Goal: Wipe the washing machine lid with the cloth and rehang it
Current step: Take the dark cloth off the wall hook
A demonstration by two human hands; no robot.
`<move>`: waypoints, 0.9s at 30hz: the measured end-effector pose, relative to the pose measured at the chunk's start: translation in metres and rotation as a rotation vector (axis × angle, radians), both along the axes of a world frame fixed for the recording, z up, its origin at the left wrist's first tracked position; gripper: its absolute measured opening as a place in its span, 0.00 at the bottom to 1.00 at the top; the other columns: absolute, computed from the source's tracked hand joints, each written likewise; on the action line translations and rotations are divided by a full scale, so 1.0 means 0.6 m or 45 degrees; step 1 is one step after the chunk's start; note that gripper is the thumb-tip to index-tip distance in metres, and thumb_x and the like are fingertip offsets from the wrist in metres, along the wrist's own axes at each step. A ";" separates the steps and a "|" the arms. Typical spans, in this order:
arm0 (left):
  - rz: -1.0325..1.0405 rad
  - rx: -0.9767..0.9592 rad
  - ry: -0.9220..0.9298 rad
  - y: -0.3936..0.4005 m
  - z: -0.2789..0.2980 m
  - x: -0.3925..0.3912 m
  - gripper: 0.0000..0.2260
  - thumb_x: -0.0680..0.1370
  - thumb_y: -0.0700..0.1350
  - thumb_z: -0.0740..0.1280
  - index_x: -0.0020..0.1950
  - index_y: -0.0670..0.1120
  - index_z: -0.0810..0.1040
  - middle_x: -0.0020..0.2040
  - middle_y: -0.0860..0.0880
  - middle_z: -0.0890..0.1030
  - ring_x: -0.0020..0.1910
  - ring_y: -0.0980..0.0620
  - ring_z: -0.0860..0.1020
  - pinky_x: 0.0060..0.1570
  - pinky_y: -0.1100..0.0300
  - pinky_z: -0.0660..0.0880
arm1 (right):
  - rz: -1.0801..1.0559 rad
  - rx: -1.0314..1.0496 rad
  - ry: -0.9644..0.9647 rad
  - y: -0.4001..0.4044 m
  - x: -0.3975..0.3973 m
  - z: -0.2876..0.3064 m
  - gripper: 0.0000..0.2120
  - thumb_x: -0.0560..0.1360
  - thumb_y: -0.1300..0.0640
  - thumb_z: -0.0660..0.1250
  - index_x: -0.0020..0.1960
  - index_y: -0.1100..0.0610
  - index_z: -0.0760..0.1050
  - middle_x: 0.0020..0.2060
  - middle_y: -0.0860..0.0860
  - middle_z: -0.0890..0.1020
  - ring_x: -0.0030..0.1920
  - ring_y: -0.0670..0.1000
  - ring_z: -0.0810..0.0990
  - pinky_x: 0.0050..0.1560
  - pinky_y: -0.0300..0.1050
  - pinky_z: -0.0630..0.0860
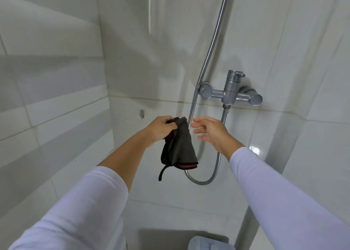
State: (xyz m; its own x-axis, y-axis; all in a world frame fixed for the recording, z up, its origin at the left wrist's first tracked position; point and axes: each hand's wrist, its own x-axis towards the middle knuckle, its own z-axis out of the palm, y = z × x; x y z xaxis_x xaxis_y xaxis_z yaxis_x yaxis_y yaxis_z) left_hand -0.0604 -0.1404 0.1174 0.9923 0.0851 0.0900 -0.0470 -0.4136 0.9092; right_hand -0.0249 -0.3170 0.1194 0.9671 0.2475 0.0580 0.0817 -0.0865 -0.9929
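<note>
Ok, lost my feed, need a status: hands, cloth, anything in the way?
Left hand gripping dark cloth, dangling. Right hand open, empty, beside it. Shower hose right behind cloth. Wall hook bare.

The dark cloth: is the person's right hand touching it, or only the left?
Apart. In the head view, white tile shows between the open right hand and the cloth; only the left hand grips it.

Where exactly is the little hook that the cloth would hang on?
Start at the chrome shower mixer tap on the white tiled wall. Look left, past the dark grey cloth, to the small grey metal hook, the wall's only fitting there.
</note>
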 end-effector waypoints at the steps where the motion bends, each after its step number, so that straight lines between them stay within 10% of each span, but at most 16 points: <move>1: -0.033 -0.056 0.019 -0.014 0.004 -0.001 0.07 0.78 0.41 0.61 0.43 0.48 0.77 0.39 0.48 0.76 0.40 0.49 0.74 0.46 0.56 0.73 | -0.037 -0.046 0.012 -0.022 0.001 -0.007 0.12 0.76 0.58 0.62 0.58 0.58 0.75 0.52 0.55 0.80 0.48 0.51 0.79 0.51 0.46 0.76; 7: -0.309 -0.389 0.164 -0.092 0.021 0.002 0.12 0.81 0.43 0.56 0.60 0.50 0.75 0.51 0.45 0.78 0.49 0.46 0.77 0.48 0.50 0.77 | 0.257 -0.125 0.350 -0.125 -0.023 -0.054 0.21 0.71 0.43 0.68 0.56 0.56 0.78 0.52 0.53 0.83 0.55 0.53 0.81 0.59 0.48 0.76; 17: -0.514 -0.342 0.461 -0.189 -0.038 0.031 0.17 0.79 0.55 0.60 0.66 0.51 0.66 0.58 0.46 0.78 0.53 0.46 0.81 0.48 0.52 0.81 | -0.075 0.029 0.350 -0.218 -0.029 -0.090 0.17 0.72 0.60 0.69 0.60 0.60 0.74 0.52 0.58 0.82 0.47 0.56 0.82 0.47 0.47 0.80; 21: -0.561 -0.325 0.529 -0.212 -0.090 0.058 0.30 0.71 0.41 0.75 0.69 0.50 0.66 0.61 0.47 0.76 0.58 0.48 0.79 0.56 0.55 0.78 | -0.143 -0.041 0.425 -0.256 -0.023 -0.123 0.17 0.73 0.61 0.68 0.61 0.59 0.75 0.51 0.57 0.82 0.48 0.57 0.81 0.49 0.49 0.79; 27: -0.519 -0.428 0.351 -0.250 -0.169 0.091 0.41 0.70 0.28 0.71 0.76 0.50 0.57 0.64 0.47 0.71 0.62 0.48 0.74 0.58 0.55 0.75 | -0.066 0.153 0.370 -0.318 -0.004 -0.193 0.21 0.74 0.68 0.63 0.64 0.53 0.72 0.58 0.56 0.80 0.57 0.60 0.79 0.56 0.53 0.77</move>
